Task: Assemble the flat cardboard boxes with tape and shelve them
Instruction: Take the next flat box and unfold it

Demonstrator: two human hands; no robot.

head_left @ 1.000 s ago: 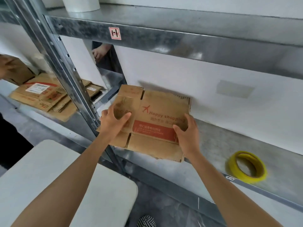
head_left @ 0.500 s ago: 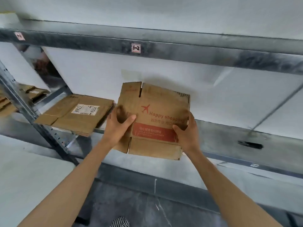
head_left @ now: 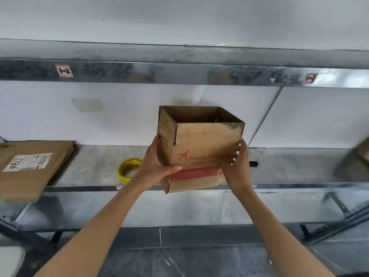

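Box: matt brown cardboard, worn. Shelf: dull mottled metal, galvanised perhaps. Tape roll: glossy yellow.

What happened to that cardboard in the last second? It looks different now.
The box, flat a second ago, has been pushed open into a square shape with its top open. No grip was released: the left hand and right hand still hold its two sides, in front of the shelf. The tape roll and the flat boxes still lie on the shelf.
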